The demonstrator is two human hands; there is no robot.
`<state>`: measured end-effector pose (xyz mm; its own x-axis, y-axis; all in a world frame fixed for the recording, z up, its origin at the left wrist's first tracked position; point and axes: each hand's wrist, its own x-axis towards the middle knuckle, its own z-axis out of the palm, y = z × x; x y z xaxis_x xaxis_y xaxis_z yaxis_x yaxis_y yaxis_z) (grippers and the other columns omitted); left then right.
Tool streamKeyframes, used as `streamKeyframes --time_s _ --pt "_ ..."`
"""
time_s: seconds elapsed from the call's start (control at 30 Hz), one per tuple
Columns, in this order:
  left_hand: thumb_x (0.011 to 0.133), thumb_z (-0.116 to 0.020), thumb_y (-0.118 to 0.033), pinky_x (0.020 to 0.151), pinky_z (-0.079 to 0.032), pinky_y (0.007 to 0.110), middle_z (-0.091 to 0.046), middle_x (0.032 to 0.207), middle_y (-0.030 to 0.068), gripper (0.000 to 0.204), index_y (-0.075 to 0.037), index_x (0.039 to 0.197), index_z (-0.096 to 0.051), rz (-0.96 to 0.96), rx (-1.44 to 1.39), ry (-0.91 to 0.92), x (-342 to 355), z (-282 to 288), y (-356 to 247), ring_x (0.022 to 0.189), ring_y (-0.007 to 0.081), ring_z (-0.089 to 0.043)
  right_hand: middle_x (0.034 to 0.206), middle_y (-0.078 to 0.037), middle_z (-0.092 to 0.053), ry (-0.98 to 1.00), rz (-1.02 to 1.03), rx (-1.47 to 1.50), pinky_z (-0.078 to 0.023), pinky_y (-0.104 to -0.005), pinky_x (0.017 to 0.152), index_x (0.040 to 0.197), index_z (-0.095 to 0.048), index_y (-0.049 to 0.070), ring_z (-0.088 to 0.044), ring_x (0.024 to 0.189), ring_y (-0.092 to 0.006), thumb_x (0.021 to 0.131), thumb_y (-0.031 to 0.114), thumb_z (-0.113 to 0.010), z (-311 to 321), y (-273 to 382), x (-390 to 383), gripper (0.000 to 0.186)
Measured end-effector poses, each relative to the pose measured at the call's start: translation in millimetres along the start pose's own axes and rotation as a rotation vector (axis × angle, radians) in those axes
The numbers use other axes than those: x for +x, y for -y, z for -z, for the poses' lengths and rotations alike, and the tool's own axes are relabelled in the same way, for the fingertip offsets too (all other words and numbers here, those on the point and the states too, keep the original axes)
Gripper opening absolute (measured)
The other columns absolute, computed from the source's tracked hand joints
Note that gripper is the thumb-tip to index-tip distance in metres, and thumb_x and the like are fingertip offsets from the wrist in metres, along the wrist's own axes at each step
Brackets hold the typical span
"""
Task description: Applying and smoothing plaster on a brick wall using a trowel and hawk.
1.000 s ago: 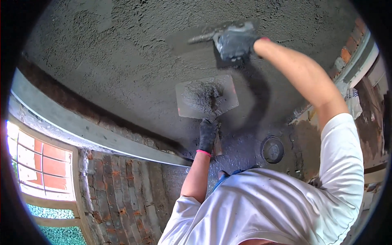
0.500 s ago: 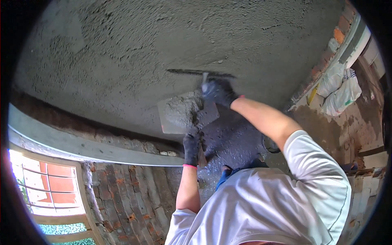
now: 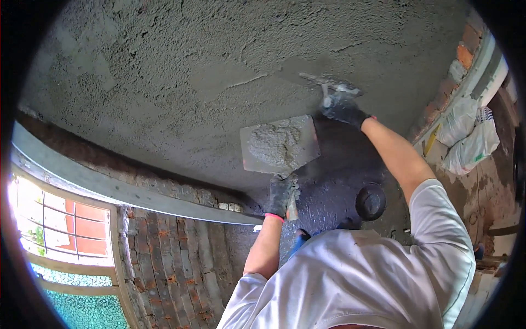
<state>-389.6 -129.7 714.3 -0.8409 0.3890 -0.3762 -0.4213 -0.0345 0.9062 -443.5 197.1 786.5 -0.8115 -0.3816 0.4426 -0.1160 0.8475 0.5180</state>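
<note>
My left hand [image 3: 279, 194], in a dark glove, is closed on the handle of a square plastering board [image 3: 249, 142], which carries a heap of wet grey mortar [image 3: 274, 142]. My gloved right hand [image 3: 342, 109] is closed on a flat trowel [image 3: 350, 90], held against the grey plastered surface [image 3: 181, 71] above and right of the board. The plaster is rough and pitted in many parts, with a smoother patch around the trowel.
A pale straight beam [image 3: 126, 192] runs along the left. Beyond it are bare brickwork [image 3: 170, 263] and a barred window [image 3: 60, 225]. White sacks [image 3: 471, 142] and a yellow tool [image 3: 430, 140] lie at the right. A round dark pan [image 3: 370, 202] sits below my right arm.
My right hand with the trowel dropped toward the board half a second ago and has since moved right and upward onto the surface. The board has shifted slightly right and up since then.
</note>
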Motion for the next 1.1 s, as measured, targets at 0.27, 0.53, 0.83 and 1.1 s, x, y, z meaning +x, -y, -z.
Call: streamKeyframes --time_s 0.27,0.53,0.83,1.1 --pt "0.087 -0.06 -0.005 0.039 -0.044 0.028 -0.055 0.064 0.0014 0.014 -0.011 0.099 -0.057 0.077 0.012 0.075 3.0 -55.9 8.4 0.046 0.0146 -0.053 0.059 -0.017 -0.062 0.276 -0.185 0.104 -0.049 -0.0437 0.05 0.121 -0.048 -0.022 -0.064 0.053 -0.0288 0.08 0.014 -0.056 32.1 -99.8 -73.1 0.055" --pt "0.089 -0.06 -0.006 0.052 -0.045 0.028 -0.065 0.078 0.0045 0.02 -0.006 0.109 -0.062 -0.146 0.165 0.067 22.7 -92.5 42.3 0.063 0.0115 -0.058 0.075 -0.019 -0.065 0.233 -0.061 0.066 -0.05 -0.04 0.062 0.118 -0.054 -0.014 -0.062 0.063 -0.0281 0.08 0.019 -0.054 63.8 14.3 -97.1 0.05" --pt "0.091 -0.059 -0.013 0.064 -0.051 0.041 -0.069 0.087 0.0129 0.018 -0.006 0.106 -0.066 -0.492 0.441 0.026 -15.5 -74.2 -51.9 0.075 0.0303 -0.065 0.078 -0.016 -0.068 0.163 0.147 0.224 -0.052 -0.0419 0.053 0.11 -0.063 -0.009 -0.065 0.061 -0.0255 0.079 0.02 -0.056 167.0 49.3 -77.8 0.043" --pt "0.091 -0.063 -0.027 0.066 -0.05 0.042 -0.068 0.09 0.0181 0.029 -0.005 0.109 -0.065 -0.479 0.707 0.098 -26.4 -75.8 -14.9 0.079 0.0303 -0.063 0.061 -0.017 -0.061 0.049 -0.14 0.313 -0.047 -0.0456 0.05 0.095 -0.065 -0.001 -0.059 0.051 -0.0292 0.076 0.018 -0.057 143.1 82.4 -18.6 0.028"
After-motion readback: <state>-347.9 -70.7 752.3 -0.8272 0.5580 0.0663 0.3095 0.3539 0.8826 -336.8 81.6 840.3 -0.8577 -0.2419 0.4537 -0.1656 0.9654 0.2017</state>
